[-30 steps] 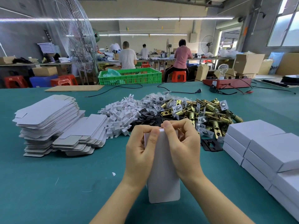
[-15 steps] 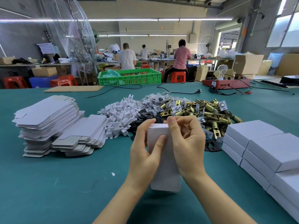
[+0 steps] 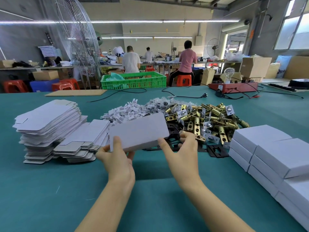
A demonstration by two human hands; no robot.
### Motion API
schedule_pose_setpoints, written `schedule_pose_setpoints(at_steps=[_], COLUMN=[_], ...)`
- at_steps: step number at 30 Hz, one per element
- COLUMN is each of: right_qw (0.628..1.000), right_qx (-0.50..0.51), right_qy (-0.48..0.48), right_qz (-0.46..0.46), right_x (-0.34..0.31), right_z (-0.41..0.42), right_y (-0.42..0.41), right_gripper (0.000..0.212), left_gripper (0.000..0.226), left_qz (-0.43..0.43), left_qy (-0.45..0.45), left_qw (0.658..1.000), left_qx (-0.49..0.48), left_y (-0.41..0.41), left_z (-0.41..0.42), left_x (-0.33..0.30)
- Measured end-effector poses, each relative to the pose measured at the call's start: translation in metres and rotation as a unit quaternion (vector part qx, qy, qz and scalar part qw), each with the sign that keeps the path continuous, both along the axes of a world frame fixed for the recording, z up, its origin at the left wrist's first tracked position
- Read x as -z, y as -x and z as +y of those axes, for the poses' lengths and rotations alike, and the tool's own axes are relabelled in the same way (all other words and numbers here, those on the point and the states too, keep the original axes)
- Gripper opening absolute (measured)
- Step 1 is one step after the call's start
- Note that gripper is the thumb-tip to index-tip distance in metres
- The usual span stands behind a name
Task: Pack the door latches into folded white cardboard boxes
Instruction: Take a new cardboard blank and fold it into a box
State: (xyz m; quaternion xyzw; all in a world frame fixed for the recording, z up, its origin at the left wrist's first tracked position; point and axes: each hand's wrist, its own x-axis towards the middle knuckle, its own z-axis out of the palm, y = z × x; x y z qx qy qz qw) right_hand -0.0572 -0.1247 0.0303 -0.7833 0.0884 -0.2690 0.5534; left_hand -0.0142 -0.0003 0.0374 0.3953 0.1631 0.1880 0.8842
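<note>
Holding closed box point(image 3: 138, 131) aloft, hands point(image 3: 119, 162) over bare table point(image 3: 41, 190).

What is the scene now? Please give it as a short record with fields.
left hand: holds the closed white box at its left end, above the table
right hand: open, at the box's lower right edge
flat box blanks: stacked at left
door latches: brass pile behind the box
black plates: lying by the latches
packed boxes: stacked at right
table: teal cover
</note>
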Motion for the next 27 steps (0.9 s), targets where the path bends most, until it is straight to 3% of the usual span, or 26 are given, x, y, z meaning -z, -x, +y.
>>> schedule_pose_setpoints(at_steps=[3, 6, 8, 12, 17, 21, 23, 27], right_qw=[0.991, 0.959, 0.943, 0.965, 0.982, 0.996, 0.993, 0.99], right_qx=[-0.073, -0.151, -0.167, -0.102, -0.038, -0.039, -0.074, -0.102], right_qy=[-0.096, -0.242, -0.283, -0.225, -0.154, 0.011, 0.047, 0.041], right_qz=[0.053, -0.005, -0.051, -0.091, -0.099, -0.084, -0.085, -0.085], right_x=[0.002, 0.003, 0.003, 0.002, 0.001, 0.004, 0.005, 0.003], right_z=[0.006, 0.007, 0.004, -0.005, -0.012, -0.002, 0.002, 0.004], right_y=[-0.002, -0.005, -0.006, -0.008, -0.006, 0.0, 0.002, 0.003], right_gripper=[0.054, 0.039, 0.032, 0.024, 0.022, 0.035, 0.035, 0.039], left_gripper=[0.025, 0.032, 0.039, 0.055, 0.099, 0.11, 0.1, 0.063], left_qz=[-0.02, -0.025, -0.037, -0.072, -0.093, -0.114, -0.103, -0.125], left_qy=[0.049, -0.037, -0.105, -0.272, -0.553, -0.636, -0.608, -0.412], left_qw=[0.994, 0.982, 0.969, 0.925, 0.806, 0.748, 0.769, 0.869], left_qx=[0.096, 0.185, 0.22, 0.257, 0.192, 0.15, 0.169, 0.243], left_y=[0.002, 0.008, 0.01, 0.012, 0.017, 0.019, 0.018, 0.01], left_z=[-0.005, -0.013, -0.015, -0.016, -0.014, -0.015, -0.015, -0.009], left_x=[0.001, 0.008, 0.012, 0.016, 0.023, 0.021, 0.021, 0.023])
